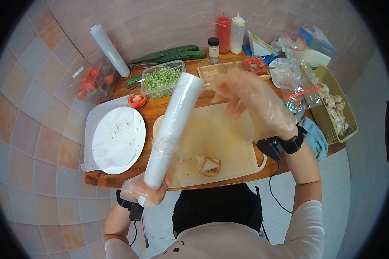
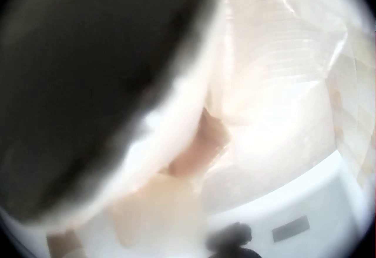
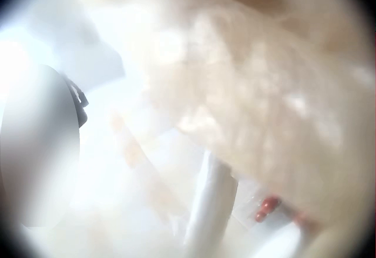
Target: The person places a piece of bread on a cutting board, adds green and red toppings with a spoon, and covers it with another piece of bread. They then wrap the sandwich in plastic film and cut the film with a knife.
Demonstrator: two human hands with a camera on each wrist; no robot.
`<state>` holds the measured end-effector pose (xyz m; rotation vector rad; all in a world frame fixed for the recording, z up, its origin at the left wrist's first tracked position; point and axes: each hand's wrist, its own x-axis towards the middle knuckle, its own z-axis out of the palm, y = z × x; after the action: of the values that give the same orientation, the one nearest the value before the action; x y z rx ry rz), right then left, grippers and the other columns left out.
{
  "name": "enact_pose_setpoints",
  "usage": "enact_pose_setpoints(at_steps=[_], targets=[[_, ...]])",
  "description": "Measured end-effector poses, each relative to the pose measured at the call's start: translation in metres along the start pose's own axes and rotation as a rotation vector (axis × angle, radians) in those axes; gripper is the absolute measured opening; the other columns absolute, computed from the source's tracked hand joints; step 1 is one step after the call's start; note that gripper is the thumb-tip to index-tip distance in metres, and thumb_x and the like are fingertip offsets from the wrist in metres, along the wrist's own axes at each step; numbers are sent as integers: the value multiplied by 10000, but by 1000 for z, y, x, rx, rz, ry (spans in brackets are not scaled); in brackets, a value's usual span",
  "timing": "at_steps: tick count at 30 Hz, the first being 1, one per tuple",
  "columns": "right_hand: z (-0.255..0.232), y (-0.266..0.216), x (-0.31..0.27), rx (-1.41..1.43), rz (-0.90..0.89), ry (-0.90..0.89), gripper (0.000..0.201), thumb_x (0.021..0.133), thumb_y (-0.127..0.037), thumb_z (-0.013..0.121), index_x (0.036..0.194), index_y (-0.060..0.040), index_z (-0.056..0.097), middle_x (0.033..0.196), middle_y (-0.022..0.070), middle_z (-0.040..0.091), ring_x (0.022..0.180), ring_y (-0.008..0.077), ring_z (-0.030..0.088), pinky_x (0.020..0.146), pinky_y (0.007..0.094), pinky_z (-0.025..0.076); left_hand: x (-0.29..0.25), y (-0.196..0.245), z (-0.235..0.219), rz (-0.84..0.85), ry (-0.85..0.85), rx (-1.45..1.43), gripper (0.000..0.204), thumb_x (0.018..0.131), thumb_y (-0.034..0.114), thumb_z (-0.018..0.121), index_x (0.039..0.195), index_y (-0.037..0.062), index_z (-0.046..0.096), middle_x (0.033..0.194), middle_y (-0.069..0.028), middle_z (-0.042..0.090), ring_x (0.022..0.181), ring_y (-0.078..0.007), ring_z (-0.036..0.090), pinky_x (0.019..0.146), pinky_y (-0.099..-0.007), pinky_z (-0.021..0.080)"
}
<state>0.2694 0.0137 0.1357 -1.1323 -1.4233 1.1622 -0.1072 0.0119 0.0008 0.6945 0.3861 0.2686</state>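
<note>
A roll of plastic wrap [image 1: 173, 125] stands slanted over the left part of the cutting board [image 1: 194, 129], with a crumpled band of film around its middle. My left hand [image 1: 145, 190], in a clear plastic glove, grips the roll's lower end at the table's front edge. My gloved right hand [image 1: 257, 103] hovers over the board's far right, its fingers blurred and pointing down and left; I cannot tell whether they hold film. Below it, near the board's front edge, lies a small cut sandwich [image 1: 209, 165]. The roll's end [image 2: 100, 93] fills much of the left wrist view.
A white plate [image 1: 119, 142] is at left by a tomato half [image 1: 137, 101]. Behind are chopped cucumber in a tub [image 1: 163, 80], cucumbers [image 1: 173, 54], a second roll [image 1: 110, 51] and sauce bottles [image 1: 224, 33]. A basket [image 1: 350, 116] and blue cloth [image 1: 315, 138] are at right.
</note>
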Motion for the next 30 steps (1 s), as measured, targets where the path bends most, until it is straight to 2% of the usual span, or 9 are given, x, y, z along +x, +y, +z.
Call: enact_pose_setpoints(at_steps=[3,5,7,11,14,18,20,24,30], targets=[[13,0,12,-110,147,-62,312,995,-295,664,1083,3,644,955,96,712,734,157,714,647,268,564,1,3,1,-56,46,105,672,694,187,843,1245,-32,526,753,-51,590,584,-137,569,535,-294,453],[17,9,15,-26,108,-10,284,1003,-288,654,1036,-6,647,942,81,704,732,148,705,656,272,565,3,5,3,-99,44,91,666,686,165,842,1241,-28,528,779,-57,600,608,-146,585,559,-296,474],[18,17,20,34,50,4,257,1010,-274,640,1002,-17,643,918,66,691,734,140,694,671,280,565,7,9,11,-57,84,163,663,693,136,832,1259,-22,525,815,-63,607,657,-153,605,606,-294,501],[18,26,23,59,-77,19,206,1022,-227,610,957,-31,614,874,33,643,772,117,661,731,286,549,12,30,57,97,226,434,658,743,126,802,1313,-16,507,887,-82,627,771,-168,643,696,-292,541],[17,28,22,31,-151,35,196,1025,-205,596,948,-25,595,888,18,607,822,101,640,777,273,529,20,28,59,178,564,752,658,793,181,794,1342,-15,489,909,-96,644,778,-164,655,702,-295,550],[19,33,19,-28,-240,82,188,1028,-185,591,952,-13,582,923,4,571,862,86,619,794,260,506,15,29,46,177,441,536,685,812,313,811,1325,-17,498,888,-98,662,707,-152,657,638,-289,544],[20,33,20,-22,-254,82,172,1027,-170,589,959,-12,589,932,10,590,874,90,627,815,268,518,14,21,43,176,320,397,694,816,376,811,1302,-17,510,862,-97,667,672,-146,654,602,-288,538],[19,28,21,73,-224,29,160,1032,-151,588,965,-7,601,954,40,634,912,111,651,872,290,541,17,12,36,128,193,283,696,837,497,755,1255,-11,528,786,-96,658,612,-147,625,546,-276,510],[22,33,21,552,-211,-126,207,1053,-193,573,986,-1,613,947,80,658,920,170,678,906,346,553,17,-4,30,123,41,90,689,860,560,707,1236,10,533,721,-87,641,562,-144,589,508,-262,481]])
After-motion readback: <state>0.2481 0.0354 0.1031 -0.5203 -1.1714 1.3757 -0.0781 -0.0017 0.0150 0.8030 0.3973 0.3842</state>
